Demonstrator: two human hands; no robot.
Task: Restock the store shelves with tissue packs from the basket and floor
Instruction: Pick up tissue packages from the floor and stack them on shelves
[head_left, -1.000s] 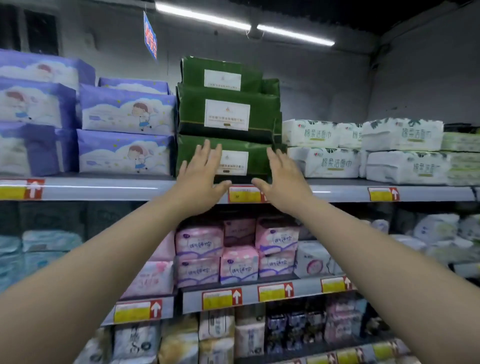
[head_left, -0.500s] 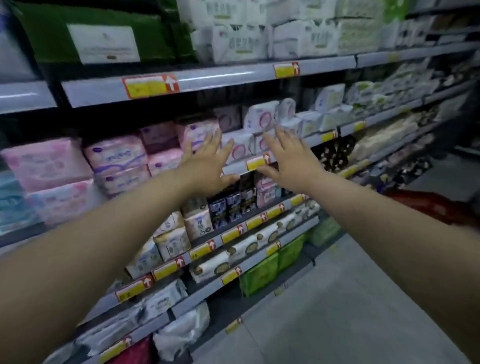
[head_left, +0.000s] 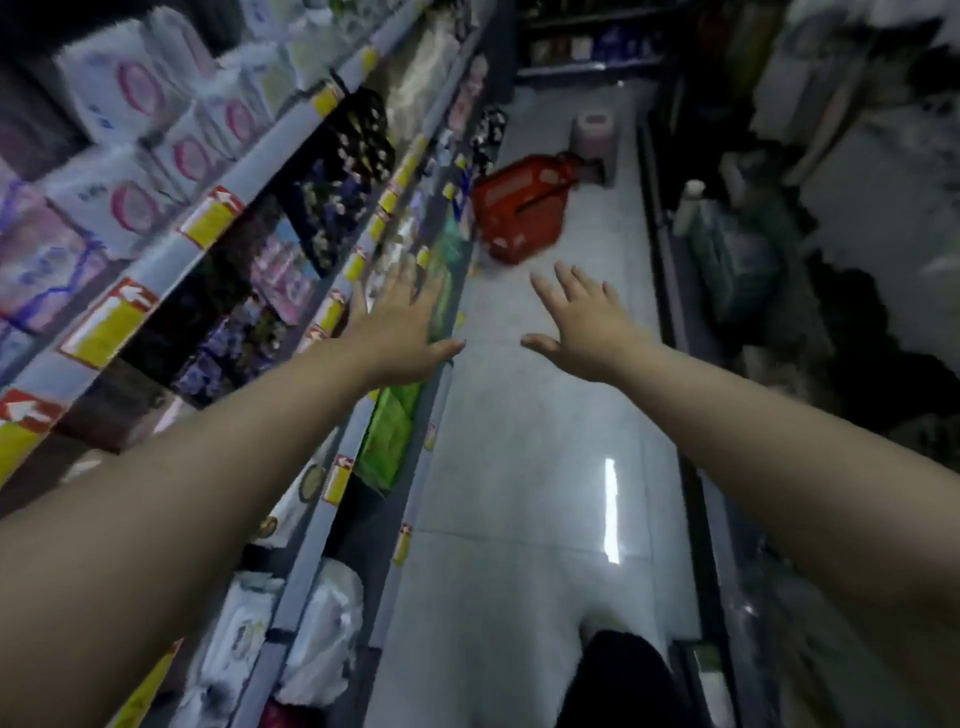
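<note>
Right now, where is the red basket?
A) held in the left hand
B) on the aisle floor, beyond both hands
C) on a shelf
B: the red basket stands on the pale floor, past the left hand and right hand, both open and empty.

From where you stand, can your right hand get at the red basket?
Probably not: the red basket sits well ahead on the floor, past the outstretched right hand; nothing visible blocks the way.

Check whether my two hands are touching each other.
Apart. The head view shows white floor between the left hand and the right hand.
</note>
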